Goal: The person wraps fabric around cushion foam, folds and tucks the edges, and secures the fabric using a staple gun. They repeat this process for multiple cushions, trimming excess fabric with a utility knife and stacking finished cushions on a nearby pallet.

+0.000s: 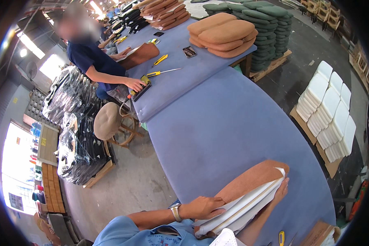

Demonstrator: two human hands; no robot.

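Note:
A brown-covered seat pad (250, 178) is tilted up on its edge on the blue-covered table, close to my body. Its white underside (250, 203) faces me, with a thin tan line running along it. My left hand (203, 207), with a metal watch at the wrist, has its fingers bent over the edge of the brown cover near the pad's left part. At the right end, my right hand (280, 192) is wrapped round the pad's edge; part of its fingers is hidden behind it.
A yellow-handled tool (281, 238) and a cardboard box (319, 234) lie at the near right. Across the blue table (217, 123), a co-worker (90, 57) holds a stapler-like tool (144, 85). Brown cushions (222, 35) are stacked beyond. White pads (328, 110) stand on the right floor, a stool (108, 121) at left.

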